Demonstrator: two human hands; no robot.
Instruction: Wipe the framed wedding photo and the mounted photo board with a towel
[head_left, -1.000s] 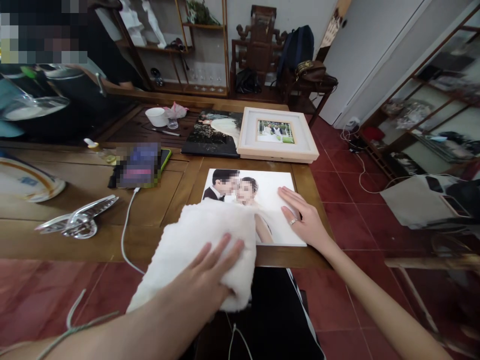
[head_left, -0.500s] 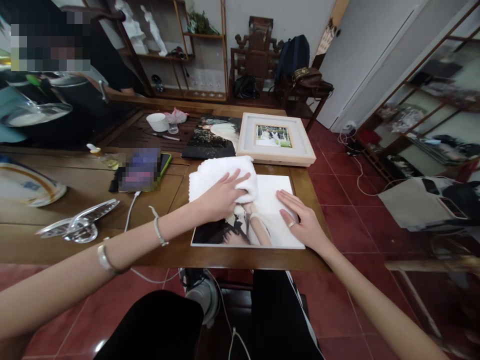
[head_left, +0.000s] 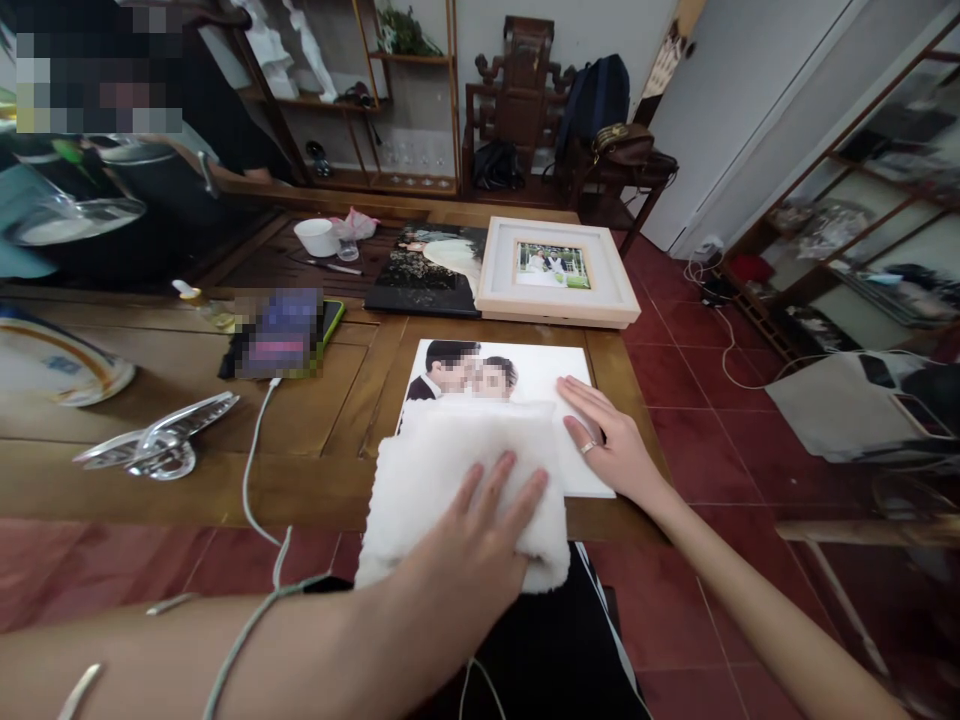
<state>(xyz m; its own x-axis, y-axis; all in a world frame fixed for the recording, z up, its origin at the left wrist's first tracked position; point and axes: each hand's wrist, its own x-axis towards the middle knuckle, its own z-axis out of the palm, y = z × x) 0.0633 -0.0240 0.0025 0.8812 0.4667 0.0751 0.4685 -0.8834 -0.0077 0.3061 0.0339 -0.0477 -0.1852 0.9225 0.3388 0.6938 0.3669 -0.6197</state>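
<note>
From the head camera I see a white photo print point(head_left: 538, 375) lying flat near the front right corner of a wooden surface point(head_left: 322, 480); it shows two people, heads close together. A fluffy white cloth point(head_left: 450, 480) covers its lower part and, in my view, reaches past the surface's front edge. The left hand point(head_left: 480, 545) lies on the cloth with fingers spread; its thumb is hidden, so I cannot tell whether it grips. The right hand point(head_left: 611, 440), wearing a ring, rests unclenched on the print's right edge, fingers extended.

Behind the print, toward the far right corner, I see a pale frame point(head_left: 495, 268) touching a dark print point(head_left: 420, 272). To the left are a phone point(head_left: 279, 335) with a white cable point(head_left: 249, 480), a dropper bottle point(head_left: 206, 308) and, near the front edge, a shiny silver object point(head_left: 161, 440). A white cup point(head_left: 316, 238) stands toward the far edge. At the far left, a person in a dark sleeve point(head_left: 232, 120) is partly visible.
</note>
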